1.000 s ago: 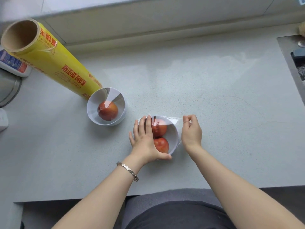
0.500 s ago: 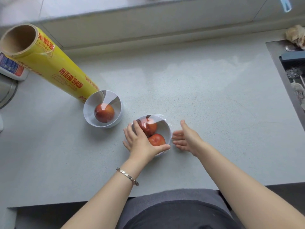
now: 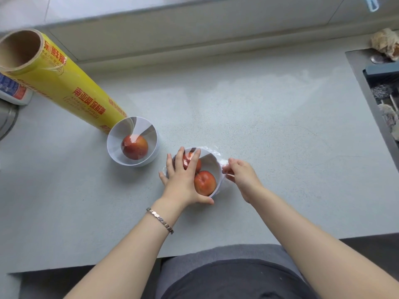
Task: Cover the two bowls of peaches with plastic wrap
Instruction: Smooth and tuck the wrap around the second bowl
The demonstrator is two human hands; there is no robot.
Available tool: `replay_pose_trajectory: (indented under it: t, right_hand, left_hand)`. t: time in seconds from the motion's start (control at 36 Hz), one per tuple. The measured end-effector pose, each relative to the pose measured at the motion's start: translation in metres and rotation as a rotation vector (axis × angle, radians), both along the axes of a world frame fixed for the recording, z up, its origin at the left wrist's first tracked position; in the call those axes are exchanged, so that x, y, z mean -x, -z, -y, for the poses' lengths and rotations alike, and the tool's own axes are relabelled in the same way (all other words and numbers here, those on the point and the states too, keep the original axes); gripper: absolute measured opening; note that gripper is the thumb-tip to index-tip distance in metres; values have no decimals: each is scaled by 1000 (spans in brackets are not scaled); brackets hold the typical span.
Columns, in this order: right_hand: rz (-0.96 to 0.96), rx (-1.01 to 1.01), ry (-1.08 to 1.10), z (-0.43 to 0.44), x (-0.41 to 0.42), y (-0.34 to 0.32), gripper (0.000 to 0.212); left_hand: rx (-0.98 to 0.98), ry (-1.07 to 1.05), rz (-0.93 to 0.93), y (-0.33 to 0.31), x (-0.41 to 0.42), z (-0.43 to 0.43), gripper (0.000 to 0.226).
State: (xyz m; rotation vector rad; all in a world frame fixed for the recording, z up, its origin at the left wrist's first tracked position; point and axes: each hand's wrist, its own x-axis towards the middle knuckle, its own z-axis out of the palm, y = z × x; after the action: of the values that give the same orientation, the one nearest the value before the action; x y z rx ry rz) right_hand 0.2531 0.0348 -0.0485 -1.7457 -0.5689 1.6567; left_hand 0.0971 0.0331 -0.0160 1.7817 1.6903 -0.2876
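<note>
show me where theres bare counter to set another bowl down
Widest bare counter: between the near bowl and the sink, back to the wall. Also the front left, in front of the far bowl. Crowded: the roll behind the far bowl, and the near bowl, where the left hand presses and the right hand pinches wrap.

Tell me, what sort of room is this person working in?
Most likely a home kitchen. There is a pale grey countertop, a sink set into it at the right edge, and a yellow roll of plastic wrap lying on the left.
</note>
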Motion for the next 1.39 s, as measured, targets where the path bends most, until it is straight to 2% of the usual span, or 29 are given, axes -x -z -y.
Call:
replay_pose_trajectory:
  t: [0.08,0.22,0.33,0.42,0.56,0.64,0.72,0.81,0.86,0.94,1.0,1.08,1.19,1.28,1.39]
  right_hand:
    - [113,-47,40,1,7,-1,34]
    - [323,-88,59,-2,18,3,18]
    - [377,-127,91,-4,17,8,14]
    - [377,-79,118,-5,13,15,12]
    - [418,11,-11,-7,10,15,8]
    - [446,-6,-124,-11,11,13,9]
    - [498,29,-142,-13,5,15,21]
    - [325,144,-7,-7,-1,6,41]
    - [122,210,10,3,-1,-3,42]
    - [-89,202,-84,19,2,-6,40]
    - [-85,148,-125,24,4,-5,36]
    - [-79,89,-127,29,6,-4,26]
    - [-163,38,-34,37,1,-9,23]
    - [-123,-9,-76,42,-10,-16,31]
    - [-68,-75,-167,49,-21,-31,23]
  left_hand:
    - [25,10,-42,-2,-3,-3,137]
    - [42,18,-59,-3,-8,-2,138]
    - [28,16,-71,-1,-7,-1,139]
    - [31,24,-75,-1,-7,-1,139]
    - [33,23,-55,0,-7,0,138]
    - [17,27,-9,0,-3,0,135]
    - [-59,-102,122,-2,8,-5,115]
    - [-114,-397,244,4,25,-15,79]
    - [-89,-578,309,8,34,-21,57]
    - [53,-733,379,10,36,-27,48]
    - [167,-822,459,10,33,-29,48]
    - [176,-864,503,8,33,-25,42]
    - [212,-904,634,0,34,-6,36]
    - [248,-953,780,-10,36,12,26]
    - [298,-1000,891,-25,38,30,21]
